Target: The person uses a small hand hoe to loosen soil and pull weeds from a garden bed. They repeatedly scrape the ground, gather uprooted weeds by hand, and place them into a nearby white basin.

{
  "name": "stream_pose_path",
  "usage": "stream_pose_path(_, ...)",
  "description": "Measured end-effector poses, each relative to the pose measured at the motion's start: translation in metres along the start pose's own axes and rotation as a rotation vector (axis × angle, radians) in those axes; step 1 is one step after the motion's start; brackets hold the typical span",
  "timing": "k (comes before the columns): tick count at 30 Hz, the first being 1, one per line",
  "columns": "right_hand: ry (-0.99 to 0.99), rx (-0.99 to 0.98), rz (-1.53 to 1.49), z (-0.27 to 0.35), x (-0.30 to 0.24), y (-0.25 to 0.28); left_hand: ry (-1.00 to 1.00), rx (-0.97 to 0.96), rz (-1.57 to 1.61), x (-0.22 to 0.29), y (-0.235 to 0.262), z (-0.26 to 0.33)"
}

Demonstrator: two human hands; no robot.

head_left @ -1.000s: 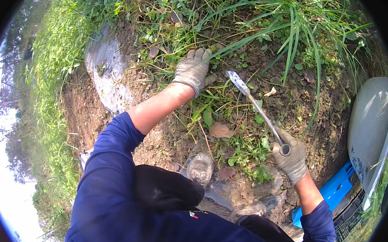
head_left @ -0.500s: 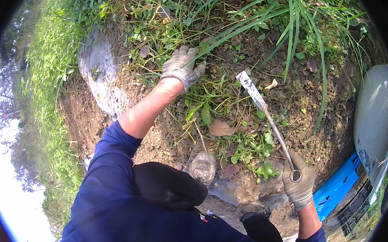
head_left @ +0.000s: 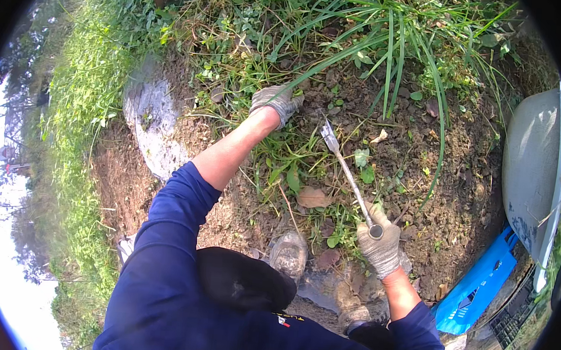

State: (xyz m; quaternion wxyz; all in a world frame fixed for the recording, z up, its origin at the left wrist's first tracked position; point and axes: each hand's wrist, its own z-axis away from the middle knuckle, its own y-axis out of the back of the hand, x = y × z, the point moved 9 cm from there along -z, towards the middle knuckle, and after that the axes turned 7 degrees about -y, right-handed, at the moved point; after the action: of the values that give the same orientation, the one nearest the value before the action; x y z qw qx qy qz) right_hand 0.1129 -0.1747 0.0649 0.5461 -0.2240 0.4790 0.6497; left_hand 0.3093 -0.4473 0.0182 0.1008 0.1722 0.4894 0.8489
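Observation:
My left hand (head_left: 276, 102), in a dirty work glove, reaches out over the soil and closes on a clump of long green grass blades (head_left: 367, 44) at their base. My right hand (head_left: 379, 245), also gloved, grips the handle end of a long thin metal weeding tool (head_left: 347, 174). Its forked tip points away from me and rests on the dirt just right of my left hand. Low leafy weeds (head_left: 294, 169) grow between my two hands. My muddy shoes (head_left: 290, 254) stand below them.
A flat grey stone (head_left: 151, 124) lies left of my left arm. A pale grey basin (head_left: 533, 173) stands at the right edge, with a blue plastic crate (head_left: 478, 284) below it. A brown dry leaf (head_left: 312, 197) lies among the weeds. A grassy slope runs down the left.
My right hand has drawn back toward me and then swung the tool so its tip now rests on the soil nearer my left hand. My left hand stays on the grass clump.

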Motion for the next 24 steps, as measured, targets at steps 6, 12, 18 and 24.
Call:
stream_pose_path(6, 0.014, 0.034, 0.001, -0.032, -0.03, -0.018, -0.081, 0.177, 0.283, -0.011, 0.001, 0.004)
stream_pose_path(12, -0.157, -0.007, 0.118, 0.006, -0.034, -0.008, -0.088, 0.202, 0.623, -0.006, 0.0, 0.017)
stream_pose_path(18, -0.023, 0.067, -0.299, -0.04, -0.055, -0.017, -0.228, 0.149, 0.397, 0.014, -0.003, 0.009)
stream_pose_path(24, 0.339, 0.159, 0.527, -0.019, -0.053, -0.005, -0.048, 0.074, 0.299, 0.01, -0.01, 0.017)
